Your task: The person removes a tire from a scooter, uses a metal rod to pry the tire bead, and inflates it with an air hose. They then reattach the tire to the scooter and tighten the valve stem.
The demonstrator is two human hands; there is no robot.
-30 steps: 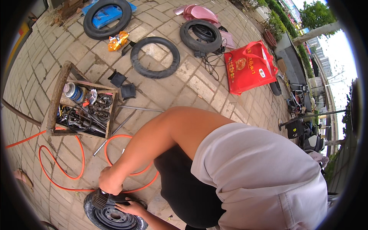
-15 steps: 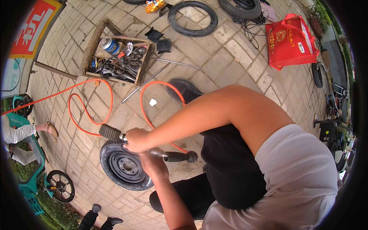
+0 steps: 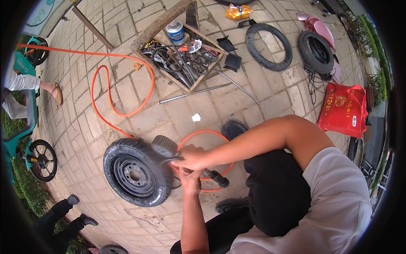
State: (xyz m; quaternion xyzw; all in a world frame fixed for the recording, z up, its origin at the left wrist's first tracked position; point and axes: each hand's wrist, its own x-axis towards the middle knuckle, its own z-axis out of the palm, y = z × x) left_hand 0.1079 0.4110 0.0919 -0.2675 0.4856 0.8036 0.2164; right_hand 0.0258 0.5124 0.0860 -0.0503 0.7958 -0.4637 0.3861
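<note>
My right hand (image 3: 193, 157) reaches in from the right and is closed round a dark hand tool. Its thick ribbed grey-black head (image 3: 164, 146) points up and left, and its black end (image 3: 218, 178) sticks out on the other side. My left hand (image 3: 190, 181) comes from below with its fingers closed against the tool, partly hidden under the right hand. To their left a small black wheel with its tyre (image 3: 122, 167) shows its rim face, tread toward my hands. A grey blur lies between tread and hands. The orange hose (image 3: 108, 122) loops past both.
An open wooden toolbox (image 3: 179, 82) holds tools and a can; metal rods (image 3: 196, 92) lie beside it. Loose tyres (image 3: 270, 46) and a red bag (image 3: 343, 109) are farther right. Teal bicycles and other people's legs (image 3: 25, 80) stand left. My shoe (image 3: 234, 130) rests on the paving.
The whole view has turned, shifting most things. The tool and my hands, earlier over the wheel's upper edge, are now beside its tread. The tool's ribbed head points more upward.
</note>
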